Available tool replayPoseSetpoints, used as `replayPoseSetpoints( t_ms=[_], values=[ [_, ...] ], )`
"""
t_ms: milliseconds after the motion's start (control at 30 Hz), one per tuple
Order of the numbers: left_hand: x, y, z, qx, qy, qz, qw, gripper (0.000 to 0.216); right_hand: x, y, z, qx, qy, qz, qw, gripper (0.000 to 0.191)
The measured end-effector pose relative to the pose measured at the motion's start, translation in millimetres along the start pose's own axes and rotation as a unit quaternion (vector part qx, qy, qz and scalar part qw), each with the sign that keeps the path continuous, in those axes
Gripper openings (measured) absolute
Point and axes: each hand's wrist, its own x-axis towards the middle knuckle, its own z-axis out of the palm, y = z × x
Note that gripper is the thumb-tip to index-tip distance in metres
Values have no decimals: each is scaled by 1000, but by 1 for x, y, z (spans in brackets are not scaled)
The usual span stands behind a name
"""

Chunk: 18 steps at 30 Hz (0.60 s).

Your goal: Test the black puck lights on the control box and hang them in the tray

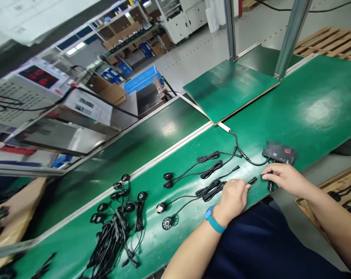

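Observation:
My left hand (233, 197), with a blue wrist strap (214, 220), is closed round a black cable connector (252, 180) whose end sticks out past the thumb toward the right. Just across from it, my right hand (284, 177) is pinched, with a small dark bit at its fingertips that I cannot make out. Under the right hand, a short black connector lead (270, 186) hangs by the table edge. Behind that hand lies a black box (275, 151), partly blurred. Left of my left hand are coiled black cables (210, 190) ending in a round camera-like head (167, 223).
A tangled pile of black cables (109, 240) lies on the left of the green table (187, 240). More coiled cables (211, 169) and a white plug (224, 127) on a black lead lie farther back. A raised green board (230, 89) and a metal post (293, 38) stand behind.

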Motion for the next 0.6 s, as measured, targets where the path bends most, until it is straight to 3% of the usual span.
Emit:
replayPoseSetpoints(
  t_ms=[167,300,600],
  values=[
    [15,-7,-21,41,45,-33,998,22,-2,-3,-1,34,1,22,999,34],
    [40,-22,-16,108,0,-87,990,13,-2,-7,0,37,11,18,999,36],
    [54,2,8,27,-80,10,996,22,-3,3,1,-1,49,-40,998,31]
  ],
)
